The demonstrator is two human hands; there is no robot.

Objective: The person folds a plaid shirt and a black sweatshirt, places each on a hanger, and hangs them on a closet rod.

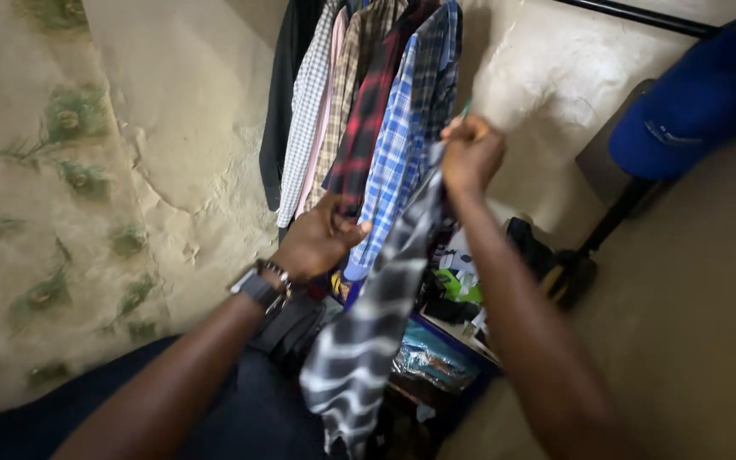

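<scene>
My right hand is raised and closed on the top of a grey-and-white plaid shirt, seemingly at its hanger, whose green tip shows above my fingers. The shirt hangs down from that hand, in front of a row of checked shirts on a rail. My left hand, with a watch and bracelet at the wrist, reaches in lower down. Its fingers are spread against the blue checked shirt and the edge of the grey plaid one.
A blue cap sits on the dark stand at the right, with a black rail above. Below the shirts lie bags and mixed items on the floor. A patterned curtain covers the left wall. Plastered wall shows behind.
</scene>
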